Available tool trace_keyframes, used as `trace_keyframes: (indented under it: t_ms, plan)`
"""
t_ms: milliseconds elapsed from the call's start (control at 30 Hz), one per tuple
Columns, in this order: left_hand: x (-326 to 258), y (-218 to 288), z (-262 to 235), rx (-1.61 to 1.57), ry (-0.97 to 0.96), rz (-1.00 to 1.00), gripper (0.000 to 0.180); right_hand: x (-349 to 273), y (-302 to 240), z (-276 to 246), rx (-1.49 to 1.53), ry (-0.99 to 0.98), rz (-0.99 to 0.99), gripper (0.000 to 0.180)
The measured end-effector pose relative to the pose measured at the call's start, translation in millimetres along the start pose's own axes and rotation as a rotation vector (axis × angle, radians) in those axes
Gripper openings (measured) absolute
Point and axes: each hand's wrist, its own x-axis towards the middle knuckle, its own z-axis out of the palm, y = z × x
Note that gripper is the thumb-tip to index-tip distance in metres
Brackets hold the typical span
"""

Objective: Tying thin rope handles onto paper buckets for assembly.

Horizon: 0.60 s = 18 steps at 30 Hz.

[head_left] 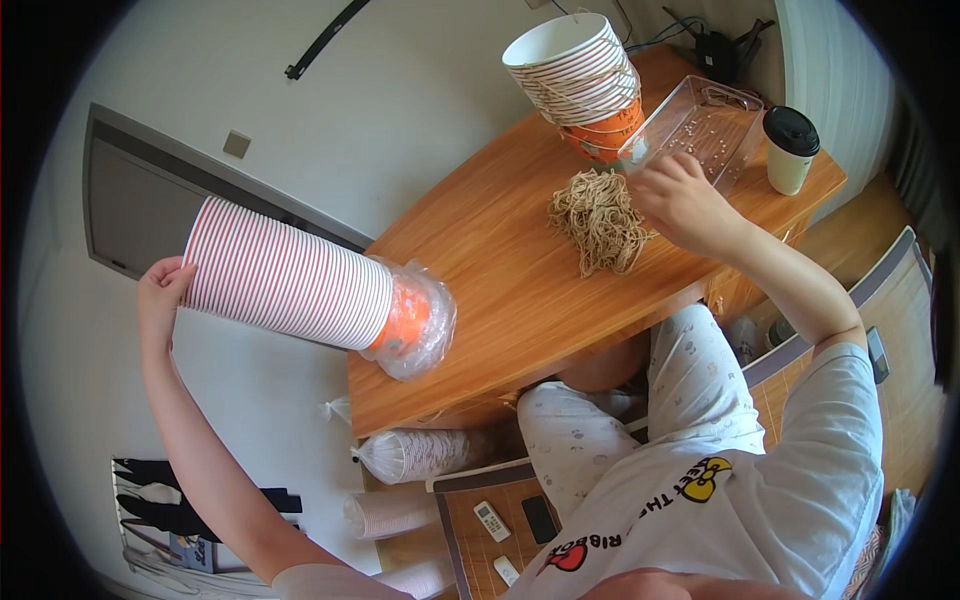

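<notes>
On the left a tall stack of paper buckets with red-and-white striped rims leans from the table, its orange base inside a clear plastic bag. My left hand grips the outermost rim at the stack's upper end. My right hand hovers at the edge of a tangled pile of tan cords, its fingers curled together; whatever they may hold is hidden. Just beyond it lies a clear plastic tray with small pale bits in it. Behind the pile stands another bucket stack, orange at the bottom, with cords hanging around it.
A lidded paper cup stands at the table's right end, near a black router. Below the wooden table are bagged bucket stacks. A remote control and a dark phone lie on a chair seat.
</notes>
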Motion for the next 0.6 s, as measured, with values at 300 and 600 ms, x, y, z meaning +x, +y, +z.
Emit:
trace_keyframes:
  t_ms: [300,600]
  plan:
    - [-2,11,5,0.064,0.046,0.007,0.022,7,8,30,-0.163,-0.12,-0.274,0.01]
    - [-2,8,1,0.032,0.03,-0.044,0.022,26,1,9,-0.001,-0.003,-0.235,0.011]
